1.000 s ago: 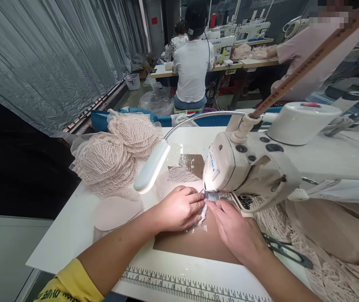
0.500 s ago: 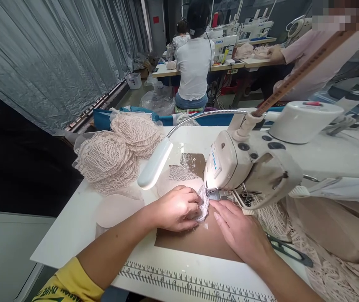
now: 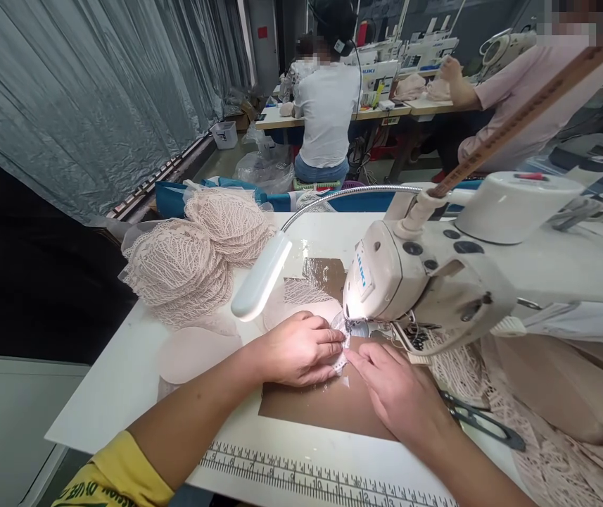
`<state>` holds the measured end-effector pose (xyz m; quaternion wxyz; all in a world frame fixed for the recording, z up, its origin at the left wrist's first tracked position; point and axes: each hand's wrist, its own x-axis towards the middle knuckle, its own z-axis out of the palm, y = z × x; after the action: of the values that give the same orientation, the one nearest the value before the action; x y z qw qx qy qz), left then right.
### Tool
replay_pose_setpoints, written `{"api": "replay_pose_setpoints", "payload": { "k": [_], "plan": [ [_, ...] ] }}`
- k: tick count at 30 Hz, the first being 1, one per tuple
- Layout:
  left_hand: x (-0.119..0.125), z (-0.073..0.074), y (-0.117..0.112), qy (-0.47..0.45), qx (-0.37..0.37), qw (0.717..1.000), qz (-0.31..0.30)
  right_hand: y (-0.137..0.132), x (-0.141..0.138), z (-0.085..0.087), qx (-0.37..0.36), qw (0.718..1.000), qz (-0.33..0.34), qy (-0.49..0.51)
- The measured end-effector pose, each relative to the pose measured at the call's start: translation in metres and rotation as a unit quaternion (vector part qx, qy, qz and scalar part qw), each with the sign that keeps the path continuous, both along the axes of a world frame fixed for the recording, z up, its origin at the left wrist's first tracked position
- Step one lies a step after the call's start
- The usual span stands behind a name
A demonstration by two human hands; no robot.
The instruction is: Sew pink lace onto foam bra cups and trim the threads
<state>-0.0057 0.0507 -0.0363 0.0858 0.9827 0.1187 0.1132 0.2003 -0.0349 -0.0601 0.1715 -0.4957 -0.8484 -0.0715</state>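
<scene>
A pale lace fabric piece (image 3: 340, 363) lies under the needle area of the white sewing machine (image 3: 380, 271), on a brown sheet (image 3: 327, 408). My left hand (image 3: 304, 351) is closed over the lace from the left, fingers bent and together. From the right, my right hand (image 3: 401, 387) has its fingertips at the lace's right edge, apparently pinching it just in front of the needle. Both hands hide part of the fabric. Behind my left hand lies a flat pale cup piece with lace (image 3: 306, 299).
Stacked lace cups (image 3: 174, 264) and a beige oval pad (image 3: 195, 354) lie left. A lamp (image 3: 262, 278) arches over the table. Dark thread snips (image 3: 483, 420) and beige garments (image 3: 559, 394) lie right. A printed ruler (image 3: 301, 479) runs along the front. Co-workers (image 3: 327, 113) sit beyond.
My right hand's fingers have drawn in from lying flat to the lace's edge. My left fingers have shifted slightly right and forward over the fabric. A co-worker at right has raised a hand.
</scene>
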Motion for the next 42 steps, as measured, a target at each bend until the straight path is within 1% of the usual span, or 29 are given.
{"api": "replay_pose_setpoints", "payload": {
  "k": [6,10,13,16,18,21,26,29,32,34,36,38,42],
  "plan": [
    [0.002,-0.001,-0.001,0.001,-0.002,1.0,0.025,0.002,-0.003,0.0,0.026,0.999,-0.036,-0.024],
    [0.005,-0.002,0.0,0.005,-0.02,0.999,0.05,0.005,-0.003,-0.005,0.054,0.996,-0.066,-0.038],
    [0.002,0.003,0.0,0.007,-0.043,0.998,0.051,0.007,-0.001,-0.01,0.053,0.994,-0.085,-0.038],
    [-0.004,0.011,0.0,0.021,-0.071,0.996,0.043,0.007,0.002,-0.014,0.029,0.992,-0.12,-0.025],
    [-0.006,0.014,-0.001,0.025,-0.084,0.996,0.036,0.007,0.003,-0.014,0.016,0.991,-0.13,-0.012],
    [-0.004,0.012,-0.003,-0.004,-0.096,0.994,0.046,0.007,0.002,-0.012,0.012,0.994,-0.111,0.016],
    [0.003,0.001,-0.005,-0.057,-0.14,0.985,0.08,0.009,-0.004,-0.008,-0.005,0.995,-0.075,0.066],
    [0.005,0.003,-0.007,-0.052,-0.157,0.982,0.092,0.012,-0.007,-0.007,-0.025,0.994,-0.059,0.087],
    [0.002,0.012,-0.007,-0.014,-0.148,0.986,0.079,0.014,-0.007,-0.004,-0.044,0.993,-0.046,0.097],
    [-0.002,0.019,-0.007,0.026,-0.131,0.989,0.067,0.015,-0.005,0.0,-0.055,0.992,-0.042,0.108],
    [-0.005,0.023,-0.006,0.05,-0.105,0.991,0.067,0.016,-0.004,0.003,-0.076,0.987,-0.036,0.135],
    [-0.006,0.021,-0.004,0.046,-0.074,0.994,0.072,0.016,-0.002,0.005,-0.1,0.98,-0.03,0.171],
    [-0.001,0.006,0.0,0.001,0.004,0.997,0.072,0.016,-0.002,0.006,-0.112,0.972,-0.028,0.206]
  ]
}}
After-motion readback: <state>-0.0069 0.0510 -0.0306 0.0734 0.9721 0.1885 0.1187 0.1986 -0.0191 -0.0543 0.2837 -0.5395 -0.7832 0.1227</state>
